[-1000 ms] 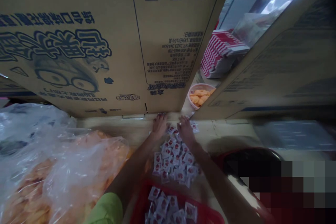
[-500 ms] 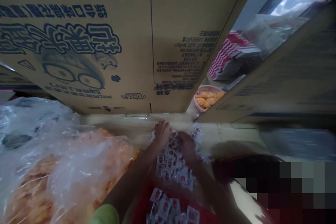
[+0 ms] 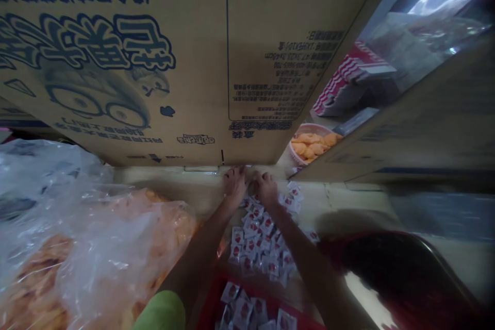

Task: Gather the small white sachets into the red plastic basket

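Note:
Many small white sachets with red marks lie in a loose pile on the pale tabletop. Beyond the pile, close to the foot of a large cardboard box, my left hand has its fingers bent downward and drawn together. My right hand is beside it, fingers curled in toward the left. What either hand pinches is too small and dim to make out. A red tray at the near edge, below my forearms, holds more of these sachets.
The printed cardboard box walls off the far side, and another box stands right. Between them is a pink basket of orange pieces. A clear plastic bag of orange-brown food fills the left. A dark red glossy object lies right.
Both hands have moved away from me, off the sachet pile and up to the box's lower edge. The camera view has shifted slightly, and more of the dark red object shows.

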### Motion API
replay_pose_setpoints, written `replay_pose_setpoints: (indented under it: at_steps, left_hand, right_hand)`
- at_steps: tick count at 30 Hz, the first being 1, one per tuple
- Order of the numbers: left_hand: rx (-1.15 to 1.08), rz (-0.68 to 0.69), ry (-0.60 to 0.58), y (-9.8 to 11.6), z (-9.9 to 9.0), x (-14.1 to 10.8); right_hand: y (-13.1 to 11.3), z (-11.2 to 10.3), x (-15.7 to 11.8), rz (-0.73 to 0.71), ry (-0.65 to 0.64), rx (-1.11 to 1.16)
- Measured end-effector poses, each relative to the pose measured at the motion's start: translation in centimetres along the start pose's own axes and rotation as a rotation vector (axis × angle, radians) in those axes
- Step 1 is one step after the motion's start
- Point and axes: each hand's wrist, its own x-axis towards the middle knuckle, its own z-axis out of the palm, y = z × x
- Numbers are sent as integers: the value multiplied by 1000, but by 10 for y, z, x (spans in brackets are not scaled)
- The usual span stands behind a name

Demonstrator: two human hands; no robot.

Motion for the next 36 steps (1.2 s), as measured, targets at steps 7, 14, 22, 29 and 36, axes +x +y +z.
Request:
replay_pose_setpoints:
  at_steps: [7,14,22,29,36]
  left_hand:
    - [-39,17,-27,3,-3,1]
    - [-61,43,6,4,0,-3]
    - [-136,-38,67,-2,11,-7]
    - [-160,-90,2,-3,3,8]
    - [-150,19,-46,2,3,4]
  right_hand:
    - [8,7,2,-28,-5,-9]
    - [8,6,5,-59,-10,-32]
    - [-8,5,30,-98,-64,-106]
    - [-5,5,28,-130,-99,-144]
    - [-2,7,24,-140,-98,-146]
